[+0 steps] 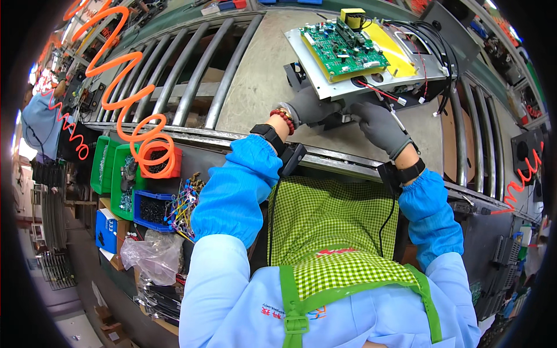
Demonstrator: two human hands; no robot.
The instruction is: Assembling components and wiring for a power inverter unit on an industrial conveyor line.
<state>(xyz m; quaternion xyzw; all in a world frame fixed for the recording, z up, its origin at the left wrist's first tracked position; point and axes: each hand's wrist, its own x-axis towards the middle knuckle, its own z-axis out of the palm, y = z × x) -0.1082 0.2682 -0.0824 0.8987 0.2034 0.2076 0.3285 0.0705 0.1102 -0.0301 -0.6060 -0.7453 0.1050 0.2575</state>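
Working over the worktop [255, 75], with rollers [200, 72] on both sides, I have the plate [339, 89] ahead of me, raised above the surface; what bears it is partly hidden. If that support is poor, pushing at the front edge could make the plate rock or slide. The yellow sheet [400, 55] lies over it, and the green board [345, 49] sits on the left part, parts upward, so a tip or a knock from above could bend or crack something. Black cables [444, 52] hang loosely off the right side; one caught beneath the plate could be pinched, or pull on its joint if the plate shifts.

My gloved left hand [313, 107] is curled below the front edge. My right hand [377, 127] is bent close beside it, fingers toward the dark part [333, 120] between them. I cannot tell how firmly either one grips it, and a weak hold could let it slip. The yellow block [352, 18] stands tall on the board and would probably take the first bump. Red beads [284, 120] on my left wrist might snag an edge. The small white plug [401, 101] dangles above my right hand, easily hooked by a knuckle.
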